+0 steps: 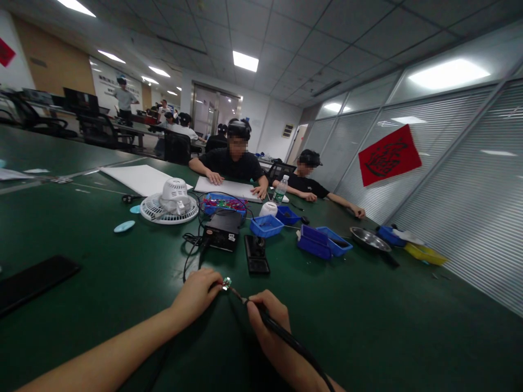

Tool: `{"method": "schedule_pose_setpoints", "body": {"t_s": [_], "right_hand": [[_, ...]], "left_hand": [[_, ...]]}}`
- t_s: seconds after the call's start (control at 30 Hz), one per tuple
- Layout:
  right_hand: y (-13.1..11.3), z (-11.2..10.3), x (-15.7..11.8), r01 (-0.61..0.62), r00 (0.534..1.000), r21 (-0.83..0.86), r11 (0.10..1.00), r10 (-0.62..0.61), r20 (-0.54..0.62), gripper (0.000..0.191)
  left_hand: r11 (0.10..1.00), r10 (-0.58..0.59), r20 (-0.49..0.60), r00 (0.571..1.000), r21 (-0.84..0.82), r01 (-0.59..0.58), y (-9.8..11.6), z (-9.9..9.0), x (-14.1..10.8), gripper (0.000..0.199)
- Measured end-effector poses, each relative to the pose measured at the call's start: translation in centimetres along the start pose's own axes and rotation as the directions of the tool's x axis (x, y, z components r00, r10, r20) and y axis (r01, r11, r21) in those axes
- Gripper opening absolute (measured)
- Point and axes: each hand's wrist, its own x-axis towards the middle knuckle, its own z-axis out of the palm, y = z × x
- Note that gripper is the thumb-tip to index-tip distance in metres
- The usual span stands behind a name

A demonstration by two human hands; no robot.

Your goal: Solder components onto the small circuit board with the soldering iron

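My left hand [203, 288] is closed in a pinch on a small green circuit board [226, 282], just above the green table [134, 288]. Wrapped in my right hand [269, 316] is a soldering iron [244, 300], its cable trailing back over the wrist. The iron's tip points at the board and looks to be touching it or very close; the exact contact is too small to tell. Behind my hands stands a black soldering station [222, 231] with cables at its left. A black iron stand [257, 255] lies to the right of it.
Blue bins [266, 225] stand across the middle, one blue bin [224, 204] holding tangled wires. A white fan [169, 204] lies left, a black phone-like slab [36, 280] nearer. At right are a metal pan [370, 239] and a yellow tray [425, 253]. Two people sit opposite.
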Motion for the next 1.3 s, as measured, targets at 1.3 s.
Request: {"method": "schedule_pose_setpoints", "body": {"t_s": [1.3], "right_hand": [[0.3, -0.6, 0.3, 0.014, 0.999, -0.003, 1.000, -0.014, 0.031, 0.014]], "left_hand": [[1.000, 0.026, 0.007, 1.000, -0.007, -0.026, -0.2, 0.0, 0.0, 0.016]]}}
